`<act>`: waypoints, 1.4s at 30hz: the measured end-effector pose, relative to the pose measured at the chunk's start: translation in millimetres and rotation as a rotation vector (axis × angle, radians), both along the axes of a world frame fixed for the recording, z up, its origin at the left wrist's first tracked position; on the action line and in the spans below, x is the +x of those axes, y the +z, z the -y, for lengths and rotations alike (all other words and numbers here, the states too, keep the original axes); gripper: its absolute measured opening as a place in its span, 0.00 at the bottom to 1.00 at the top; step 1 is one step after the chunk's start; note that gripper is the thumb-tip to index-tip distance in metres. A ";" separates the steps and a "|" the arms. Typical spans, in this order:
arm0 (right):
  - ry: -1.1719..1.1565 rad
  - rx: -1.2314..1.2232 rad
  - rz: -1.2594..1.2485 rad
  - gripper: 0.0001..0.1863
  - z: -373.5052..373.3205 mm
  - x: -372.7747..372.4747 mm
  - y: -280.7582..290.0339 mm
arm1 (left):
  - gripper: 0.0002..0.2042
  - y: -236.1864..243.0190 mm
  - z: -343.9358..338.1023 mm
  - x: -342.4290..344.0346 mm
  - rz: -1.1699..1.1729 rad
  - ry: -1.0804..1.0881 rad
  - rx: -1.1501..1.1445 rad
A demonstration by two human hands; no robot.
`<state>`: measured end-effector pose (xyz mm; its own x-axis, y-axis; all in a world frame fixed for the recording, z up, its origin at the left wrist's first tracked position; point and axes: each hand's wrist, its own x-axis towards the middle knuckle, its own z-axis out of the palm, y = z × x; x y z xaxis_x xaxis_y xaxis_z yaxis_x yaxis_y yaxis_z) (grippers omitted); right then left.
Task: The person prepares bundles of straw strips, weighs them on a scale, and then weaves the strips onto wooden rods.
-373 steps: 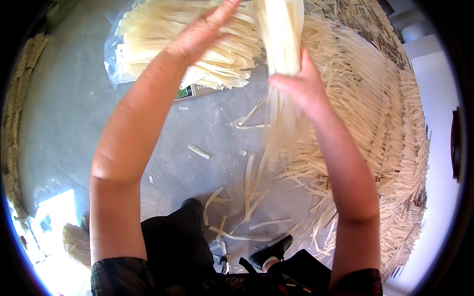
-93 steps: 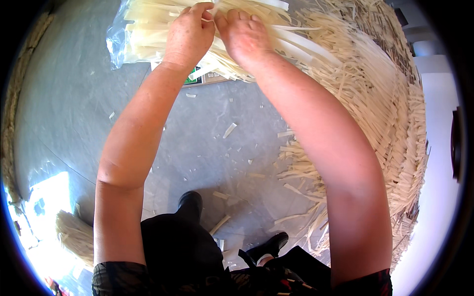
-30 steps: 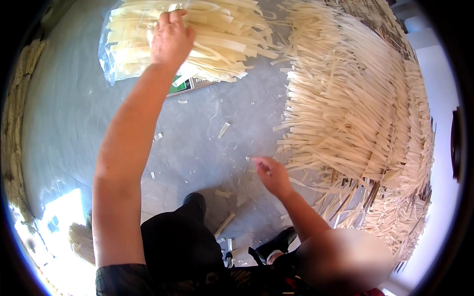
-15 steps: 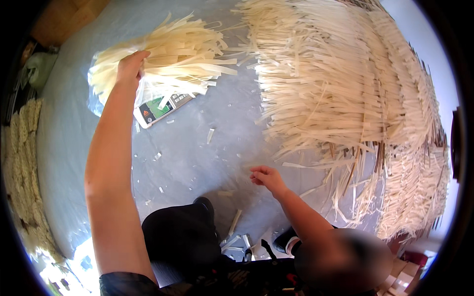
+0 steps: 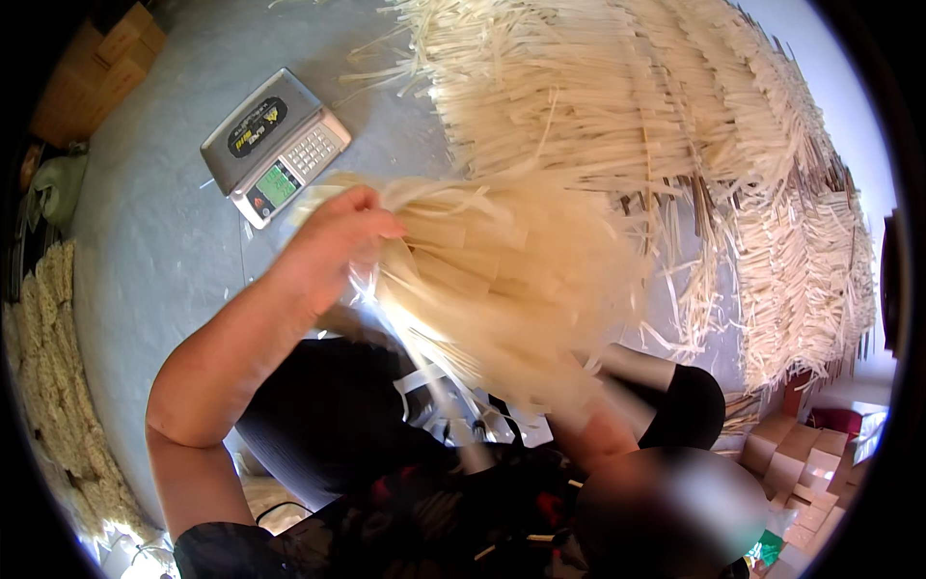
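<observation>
My left hand (image 5: 342,232) is closed on a clear plastic bag (image 5: 368,285) holding a large, motion-blurred bundle of pale flat strips (image 5: 502,270), lifted before me above my black-trousered legs. My right forearm (image 5: 593,434) reaches in from the lower right to the bundle's underside; that hand's fingers are hidden behind the strips. Just beyond my left hand a grey-and-silver scale (image 5: 256,125) sits on the grey floor with a green display and a keypad.
A broad spread of pale strips (image 5: 617,87) covers the floor ahead and right. Cardboard boxes (image 5: 116,68) stand at upper left and at lower right (image 5: 801,454). A green sack (image 5: 58,193) and long rows of pale bundles (image 5: 43,376) lie along the left.
My left hand has lifted the bagged strips off the scale and brought them right and toward me, uncovering the scale. My right forearm now meets the bundle from below. The view has swung.
</observation>
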<state>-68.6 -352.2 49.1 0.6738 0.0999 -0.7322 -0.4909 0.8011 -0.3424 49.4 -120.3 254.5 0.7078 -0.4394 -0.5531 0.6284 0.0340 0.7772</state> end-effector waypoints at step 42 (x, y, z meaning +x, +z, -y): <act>0.302 -1.561 0.545 0.11 98.4 -69.0 5.0 | 0.10 -215.0 -9.9 -121.7 0.199 0.365 0.024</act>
<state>-137.6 -450.6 54.0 0.9581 -0.2823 0.0480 -0.1174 -0.5402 -0.8333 -72.3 -110.4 39.5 0.9088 -0.1286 -0.3969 0.4160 0.2074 0.8854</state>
